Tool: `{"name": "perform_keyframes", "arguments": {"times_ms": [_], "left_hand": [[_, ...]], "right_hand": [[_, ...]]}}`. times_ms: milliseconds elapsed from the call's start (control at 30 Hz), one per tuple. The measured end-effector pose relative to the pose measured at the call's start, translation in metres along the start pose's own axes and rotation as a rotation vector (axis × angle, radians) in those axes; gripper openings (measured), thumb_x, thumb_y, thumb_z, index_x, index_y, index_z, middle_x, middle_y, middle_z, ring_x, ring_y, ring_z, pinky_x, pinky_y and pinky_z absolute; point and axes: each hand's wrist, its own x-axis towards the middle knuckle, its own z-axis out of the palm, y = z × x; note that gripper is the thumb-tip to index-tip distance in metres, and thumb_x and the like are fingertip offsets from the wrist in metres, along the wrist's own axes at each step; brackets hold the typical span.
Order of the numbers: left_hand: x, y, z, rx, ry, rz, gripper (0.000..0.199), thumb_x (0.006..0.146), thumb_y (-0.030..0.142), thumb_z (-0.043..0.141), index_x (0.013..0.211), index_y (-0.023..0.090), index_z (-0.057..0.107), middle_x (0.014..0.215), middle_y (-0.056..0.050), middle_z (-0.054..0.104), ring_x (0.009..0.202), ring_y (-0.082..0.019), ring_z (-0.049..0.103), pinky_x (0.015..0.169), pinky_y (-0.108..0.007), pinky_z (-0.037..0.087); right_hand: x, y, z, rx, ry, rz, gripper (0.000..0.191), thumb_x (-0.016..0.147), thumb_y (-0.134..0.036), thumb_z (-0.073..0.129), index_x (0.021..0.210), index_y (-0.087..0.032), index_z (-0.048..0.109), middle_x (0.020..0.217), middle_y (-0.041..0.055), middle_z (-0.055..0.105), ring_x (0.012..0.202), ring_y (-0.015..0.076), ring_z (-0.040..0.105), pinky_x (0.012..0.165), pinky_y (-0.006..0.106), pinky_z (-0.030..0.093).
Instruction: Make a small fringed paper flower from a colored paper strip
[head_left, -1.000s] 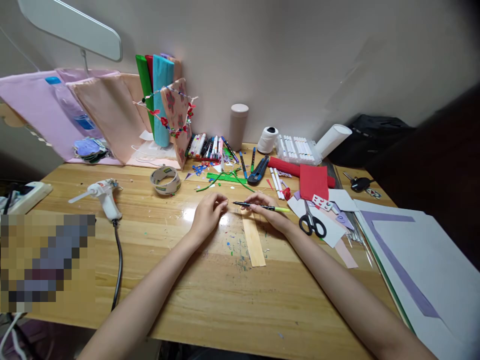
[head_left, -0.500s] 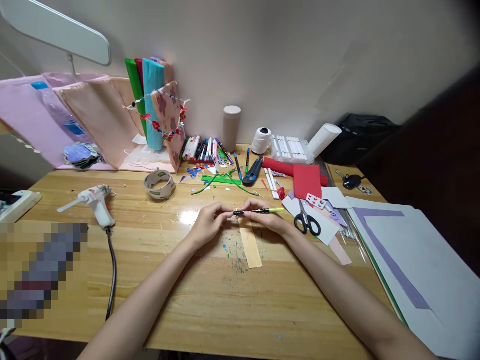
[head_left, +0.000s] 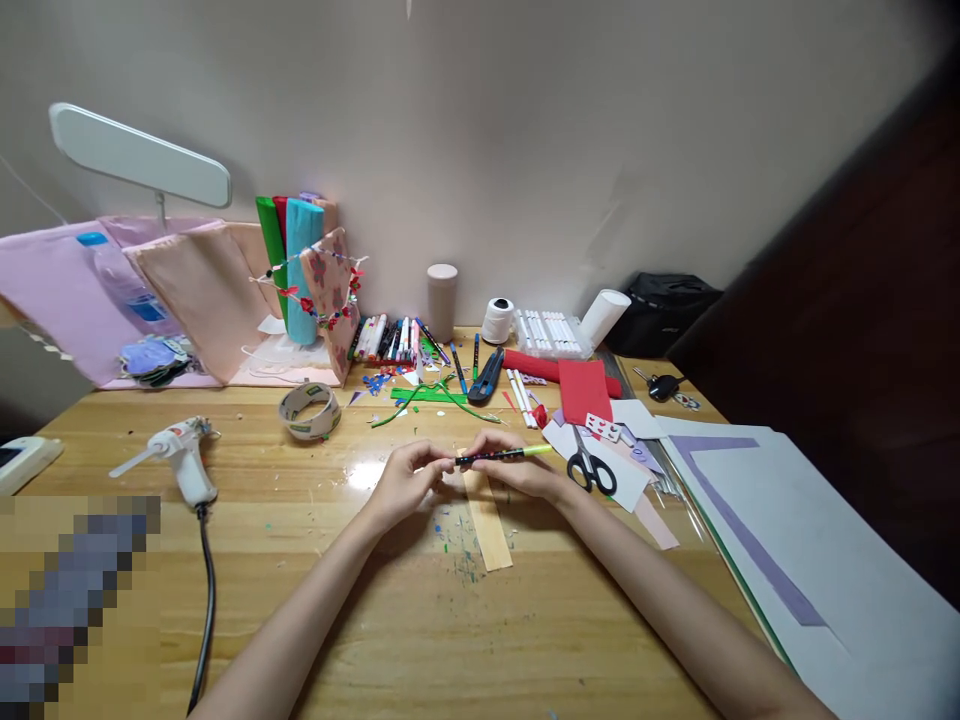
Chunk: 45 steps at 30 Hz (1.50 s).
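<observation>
A slim black marker pen [head_left: 504,455] with a yellow-green end lies level between my two hands. The fingers of my right hand [head_left: 517,468] are closed round its middle, the yellow end pointing right. At its black left end, the thumb and fingertips of my left hand [head_left: 411,480] are pinched together. Below the hands a pale yellow strip [head_left: 487,525] rests on the wooden table, its far end partly hidden by the right hand. Specks of coloured paint or scraps mark the table beside the strip.
Right of my hands lie black-handled scissors [head_left: 591,472] on paper pieces. Beyond are a box cutter [head_left: 486,376], green wire pieces [head_left: 427,396], markers [head_left: 386,340] and a thread cone [head_left: 498,321]. On the left are a tape roll [head_left: 309,411] and a glue gun [head_left: 187,465] with a cord.
The whole view has shifted, so the table's contents appear lower and slightly further left. Both hands keep the marker pen in nearly the same hold.
</observation>
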Motion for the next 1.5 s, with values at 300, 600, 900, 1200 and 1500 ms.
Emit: {"name": "perform_keyframes", "arguments": {"times_ms": [300, 600, 900, 1200, 1500], "left_hand": [[0.026, -0.026, -0.051, 0.075, 0.688, 0.173, 0.024, 0.076, 0.036, 0.058, 0.084, 0.014, 0.064, 0.081, -0.007, 0.067, 0.079, -0.018, 0.063, 0.076, -0.03, 0.05], [0.02, -0.018, -0.052, 0.188, 0.733, 0.284, 0.023, 0.081, 0.035, 0.055, 0.089, 0.015, 0.064, 0.084, -0.006, 0.067, 0.079, -0.016, 0.062, 0.078, -0.029, 0.048], [0.011, -0.006, -0.039, 0.301, 0.733, 0.373, 0.021, 0.085, 0.033, 0.052, 0.089, 0.016, 0.062, 0.086, -0.005, 0.066, 0.08, -0.016, 0.061, 0.074, -0.027, 0.047], [0.0, -0.01, -0.014, 0.516, 0.556, 0.413, 0.017, 0.087, 0.028, 0.05, 0.09, 0.017, 0.062, 0.088, -0.006, 0.067, 0.084, -0.018, 0.06, 0.075, -0.029, 0.044], [-0.01, -0.014, 0.015, 0.453, 0.183, 0.372, 0.018, 0.088, 0.032, 0.049, 0.089, 0.019, 0.062, 0.087, -0.004, 0.067, 0.082, -0.016, 0.06, 0.073, -0.028, 0.045]], "right_hand": [[0.048, 0.03, -0.013, -0.702, 0.419, 0.032, 0.004, 0.078, -0.019, 0.063, 0.079, -0.017, 0.06, 0.088, 0.0092, 0.061, 0.088, 0.0232, 0.055, 0.077, 0.036, 0.043], [0.04, 0.022, 0.002, -0.803, 0.469, -0.017, 0.01, 0.085, -0.016, 0.051, 0.076, -0.018, 0.056, 0.086, 0.0111, 0.06, 0.087, 0.0261, 0.052, 0.077, 0.037, 0.041], [0.018, 0.021, 0.011, -0.757, 0.427, -0.011, 0.01, 0.083, -0.016, 0.053, 0.074, -0.017, 0.056, 0.081, 0.0092, 0.06, 0.081, 0.0237, 0.055, 0.074, 0.035, 0.043], [0.005, 0.019, 0.017, -0.697, 0.459, 0.081, 0.001, 0.079, -0.017, 0.057, 0.079, -0.016, 0.058, 0.085, 0.0087, 0.061, 0.086, 0.0227, 0.055, 0.079, 0.036, 0.044], [-0.032, 0.0, 0.013, 0.385, 0.517, 0.258, 0.04, 0.074, -0.049, 0.062, 0.095, -0.016, 0.06, 0.071, 0.0011, 0.06, 0.055, 0.0099, 0.05, 0.051, 0.022, 0.039]]}}
